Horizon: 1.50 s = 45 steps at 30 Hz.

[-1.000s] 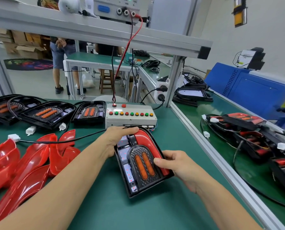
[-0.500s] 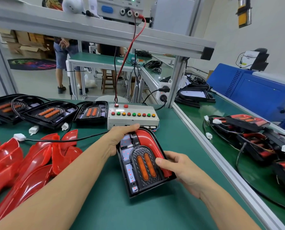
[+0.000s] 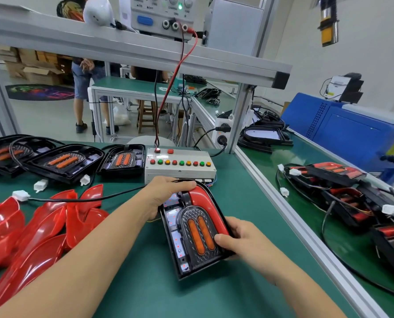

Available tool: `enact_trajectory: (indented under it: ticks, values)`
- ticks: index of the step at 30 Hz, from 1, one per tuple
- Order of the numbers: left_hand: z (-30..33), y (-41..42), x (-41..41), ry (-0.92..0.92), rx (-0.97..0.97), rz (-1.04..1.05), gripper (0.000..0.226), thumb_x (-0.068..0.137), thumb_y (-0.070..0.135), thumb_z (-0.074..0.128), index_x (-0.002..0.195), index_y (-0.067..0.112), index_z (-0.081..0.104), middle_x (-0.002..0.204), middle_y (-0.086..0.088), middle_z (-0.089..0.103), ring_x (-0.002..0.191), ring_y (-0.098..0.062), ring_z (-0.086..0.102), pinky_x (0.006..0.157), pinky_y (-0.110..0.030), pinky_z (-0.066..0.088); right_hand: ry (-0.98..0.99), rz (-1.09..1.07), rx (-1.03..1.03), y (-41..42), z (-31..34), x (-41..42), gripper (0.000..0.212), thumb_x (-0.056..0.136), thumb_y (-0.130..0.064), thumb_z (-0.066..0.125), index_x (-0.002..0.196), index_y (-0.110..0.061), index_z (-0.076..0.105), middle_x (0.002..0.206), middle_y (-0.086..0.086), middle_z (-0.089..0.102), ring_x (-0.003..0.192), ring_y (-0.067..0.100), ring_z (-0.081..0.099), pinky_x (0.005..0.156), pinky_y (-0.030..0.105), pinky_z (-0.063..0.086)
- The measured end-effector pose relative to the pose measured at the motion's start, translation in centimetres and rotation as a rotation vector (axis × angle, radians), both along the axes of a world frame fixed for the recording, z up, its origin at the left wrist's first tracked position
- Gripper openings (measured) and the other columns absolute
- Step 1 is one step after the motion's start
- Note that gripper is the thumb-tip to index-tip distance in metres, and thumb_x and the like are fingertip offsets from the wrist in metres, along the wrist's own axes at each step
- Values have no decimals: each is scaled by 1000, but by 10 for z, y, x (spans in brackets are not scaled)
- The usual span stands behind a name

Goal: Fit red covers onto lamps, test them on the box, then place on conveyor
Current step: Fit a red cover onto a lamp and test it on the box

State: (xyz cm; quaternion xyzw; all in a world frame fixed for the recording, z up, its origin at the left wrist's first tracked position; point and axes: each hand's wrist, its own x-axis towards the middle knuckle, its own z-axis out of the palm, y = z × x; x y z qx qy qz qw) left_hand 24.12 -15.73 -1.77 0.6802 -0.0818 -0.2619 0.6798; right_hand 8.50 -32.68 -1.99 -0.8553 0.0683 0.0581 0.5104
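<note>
A black lamp (image 3: 192,235) with two orange strips is held over the middle of the green table (image 3: 145,283), just in front of the test box (image 3: 180,167), with a red cover (image 3: 206,208) seated along its right side. The left hand (image 3: 166,193) is curled over the lamp's far end, fingers laid across the top of the cover; the right hand (image 3: 242,241) is clamped on the near right edge, thumb pressed onto the lamp face. Loose red covers (image 3: 37,226) are heaped along the table's left edge. Three uncovered lamps (image 3: 62,160) are lined up along the far edge, left of the box, their white connectors (image 3: 39,185) lying in front of them. Finished lamps (image 3: 336,172) with trailing cables are seen on the conveyor (image 3: 306,203) beyond the table's right edge.
</note>
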Motion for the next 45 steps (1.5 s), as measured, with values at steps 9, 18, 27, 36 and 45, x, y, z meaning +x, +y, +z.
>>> enact_trajectory:
  ticks: [9,18,27,36,45]
  values:
    - [-2,2,3,-38,37,6,54,53,43,81,96,12,74,92,-8,75,102,-30,65,96,-44,47,-175,24,-868,19,18,-5,27,102,-28,36,124,-16,46,103,4,66,90,27,61,74,35,46]
    - [-2,7,2,11,-42,-1,42,68,34,78,99,6,70,89,-15,74,74,-26,72,61,-32,57,-297,19,-877,21,13,-9,35,102,-43,37,132,-26,43,97,-8,39,84,14,45,72,27,36]
    - [-2,10,0,-19,-61,9,39,77,36,72,104,9,70,91,-10,75,83,-24,72,68,-31,57,-500,-64,-576,14,-10,-8,32,98,-35,51,129,-28,56,87,-13,42,80,6,48,72,16,39]
    - [-3,6,-1,-41,-19,23,50,64,49,72,96,9,73,90,-11,75,83,-25,71,82,-37,54,-544,-125,-599,14,-12,-9,21,95,-38,55,111,-29,66,77,-12,44,70,7,49,66,21,40]
    - [-3,11,-2,-45,-71,-28,45,67,37,74,104,11,70,95,-9,74,85,-23,72,73,-32,56,-427,-184,-345,14,-13,-7,29,88,-29,69,115,-39,65,99,-18,48,89,-3,51,75,8,39]
